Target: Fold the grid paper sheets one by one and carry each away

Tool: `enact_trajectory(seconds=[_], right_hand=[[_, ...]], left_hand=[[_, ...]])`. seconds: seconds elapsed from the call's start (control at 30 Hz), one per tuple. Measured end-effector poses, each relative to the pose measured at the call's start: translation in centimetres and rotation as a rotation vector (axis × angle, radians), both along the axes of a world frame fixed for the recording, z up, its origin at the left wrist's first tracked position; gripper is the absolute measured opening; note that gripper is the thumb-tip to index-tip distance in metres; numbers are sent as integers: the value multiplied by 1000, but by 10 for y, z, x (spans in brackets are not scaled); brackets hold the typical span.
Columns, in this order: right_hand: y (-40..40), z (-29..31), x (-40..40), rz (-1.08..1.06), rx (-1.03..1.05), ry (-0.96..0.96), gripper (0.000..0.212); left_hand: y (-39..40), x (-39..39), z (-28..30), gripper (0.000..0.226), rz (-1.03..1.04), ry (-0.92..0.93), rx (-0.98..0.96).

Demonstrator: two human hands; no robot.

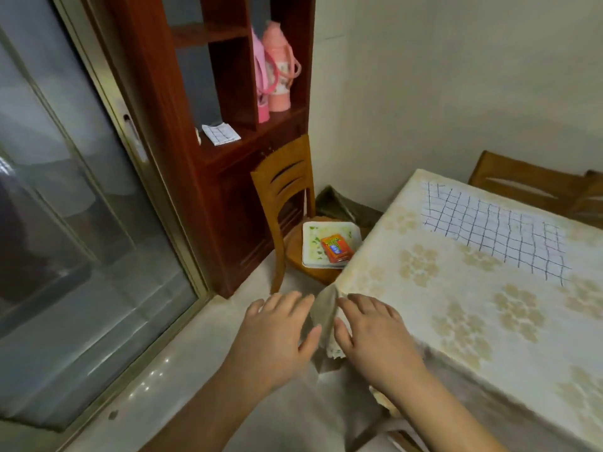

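1. The left hand (277, 334) is in the lower middle of the view, palm down, with the fingers spread and relaxed; its grip is loose and it holds nothing.
2. The right hand (375, 337) is just beside it, also palm down with straight fingers, and its grip is empty too. It is over the near corner of the counter (456, 321), where the tablecloth hangs down; I cannot tell if the fingers really touch the cloth.
3. Between the two hands hangs the corner fold of the tablecloth (326, 318) (cream colour, with a pale flower pattern).
4. One unfolded grid paper sheet (492, 226) lies flat on the far part of the counter, well apart from both hands. It is white with dark hand-drawn lines.
5. One folded grid paper (221, 133) lies on a shelf of the reddish-brown wooden cabinet (182, 141) at the left, near the front edge of the shelf.
6. On a higher shelf of the same cabinet stands a pink thermos bottle (280, 66) with a strap, upright.
7. A wooden chair (284, 190) stands between the cabinet and the counter. On its seat lies a white plate (313, 246) with a green pattern, and on the plate lies a small orange box (336, 247).
8. Behind the counter, at the far right, the back of another wooden chair (522, 187) is visible.
9. At the left is a sliding glass door (81, 207) with a metal frame.
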State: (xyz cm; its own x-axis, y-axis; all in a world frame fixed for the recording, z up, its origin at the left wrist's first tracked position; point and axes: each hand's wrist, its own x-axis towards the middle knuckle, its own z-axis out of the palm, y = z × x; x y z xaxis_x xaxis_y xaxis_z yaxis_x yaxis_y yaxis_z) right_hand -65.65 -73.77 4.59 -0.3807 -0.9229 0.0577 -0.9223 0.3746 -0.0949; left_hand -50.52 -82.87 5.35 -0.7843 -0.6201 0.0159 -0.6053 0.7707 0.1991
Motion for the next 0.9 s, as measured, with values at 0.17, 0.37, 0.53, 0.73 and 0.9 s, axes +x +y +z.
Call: enact_trajectory(seconds=[0.17, 0.37, 0.53, 0.73, 0.9], right_hand=[[-34, -5, -5, -112, -31, -5, 42], [-69, -18, -40, -220, -54, 5, 41], [-96, -29, -90, -325, -101, 12, 40], [-118, -27, -155, -446, -111, 37, 41], [-125, -27, -198, -553, -100, 41, 44]], left_hand=[[-51, -19, 0, 58, -130, 10, -54], [-103, -74, -8, 59, -258, 1, -43], [-142, -142, -14, 68, -389, -73, -36], [-173, -225, -11, 69, -481, -90, -33], [-193, -284, -10, 60, -574, -80, -13]])
